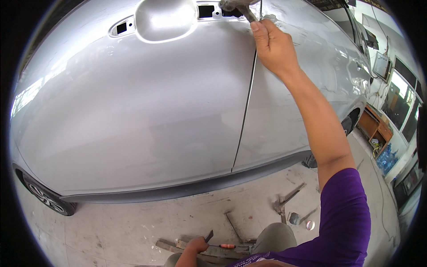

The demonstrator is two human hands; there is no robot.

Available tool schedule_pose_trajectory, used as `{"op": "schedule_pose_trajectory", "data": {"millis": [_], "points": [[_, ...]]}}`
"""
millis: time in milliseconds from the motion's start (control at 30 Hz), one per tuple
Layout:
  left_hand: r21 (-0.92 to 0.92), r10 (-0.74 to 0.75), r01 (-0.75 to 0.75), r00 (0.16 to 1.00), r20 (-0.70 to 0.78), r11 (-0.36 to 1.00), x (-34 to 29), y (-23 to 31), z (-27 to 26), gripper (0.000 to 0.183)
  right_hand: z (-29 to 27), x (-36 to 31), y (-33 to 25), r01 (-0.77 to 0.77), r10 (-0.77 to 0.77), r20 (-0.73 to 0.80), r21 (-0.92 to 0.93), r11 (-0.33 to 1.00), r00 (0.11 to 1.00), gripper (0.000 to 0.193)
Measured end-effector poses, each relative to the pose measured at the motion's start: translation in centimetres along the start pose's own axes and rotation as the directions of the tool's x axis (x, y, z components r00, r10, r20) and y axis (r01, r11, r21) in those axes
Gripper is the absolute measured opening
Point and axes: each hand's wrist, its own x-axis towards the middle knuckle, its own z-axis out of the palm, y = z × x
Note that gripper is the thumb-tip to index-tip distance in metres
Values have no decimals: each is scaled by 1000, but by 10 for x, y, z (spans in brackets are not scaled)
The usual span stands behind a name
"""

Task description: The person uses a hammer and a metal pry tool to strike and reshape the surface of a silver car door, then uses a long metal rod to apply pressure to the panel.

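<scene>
My right hand [276,48] is raised to the top of the silver car's side and closed around the handle of a hammer [243,9]. Its head is partly cut off by the upper edge, beside the cutouts next to the door handle recess [167,20]. The seam between the two car doors [151,107] runs down just below this hand. Low in front of my body, my left hand [197,244] is closed on a dark flat metal tool [209,236], whose tip points up. The rest of that tool is hidden in the fist.
On the floor lie hammers [279,205], an L-shaped rod [232,226], a roll of tape [310,224] and long flat bars [167,245]. An orange-handled tool [227,246] is near my left hand. Wheels [42,196] stand at both ends; a wooden cabinet [373,127] is at right.
</scene>
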Motion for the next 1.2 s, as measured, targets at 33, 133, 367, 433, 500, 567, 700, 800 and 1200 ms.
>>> {"op": "schedule_pose_trajectory", "data": {"millis": [33, 133, 367, 433, 500, 567, 700, 800, 1200], "points": [[8, -1, 1, 1000, 23, 1000, 3, 0, 3, 52, -3, 1, -1, -9, 9, 0, 12, 1000, 1000, 45], [15, -13, 13, 999, 38, 1000, 5, -2, -1, 52, -9, -2, -12, 64, -56, -84, 96, 993, 995, 44], [-8, -14, 14, 1000, 5, 1000, -13, 10, -12, 45, -4, -9, -18, 172, -138, -151, 242, 955, 979, 39], [-16, -28, 28, 1000, 11, 999, -14, 11, -14, 46, -3, -9, -17, 194, -160, -171, 205, 959, 972, 40], [-12, -28, 28, 999, 25, 1000, -12, 10, -13, 46, 1, -12, -15, 179, -150, -161, 184, 966, 976, 41], [-12, -21, 21, 1000, 11, 1000, -8, 6, -10, 47, 3, -15, -16, 129, -108, -124, 176, 976, 986, 43], [-13, -36, 37, 996, 84, 999, 1, 2, -9, 54, 12, -14, -8, 70, -64, -61, 96, 993, 996, 45], [-20, -9, 10, 998, 59, 1000, 2, 0, -8, 53, 10, -15, -11, 34, -29, -58, 89, 995, 998, 45], [6, -41, 41, 996, 74, 999, 4, -1, -4, 51, 7, -9, -21, -53, 54, 32, -21, 998, 998, 49]]}}
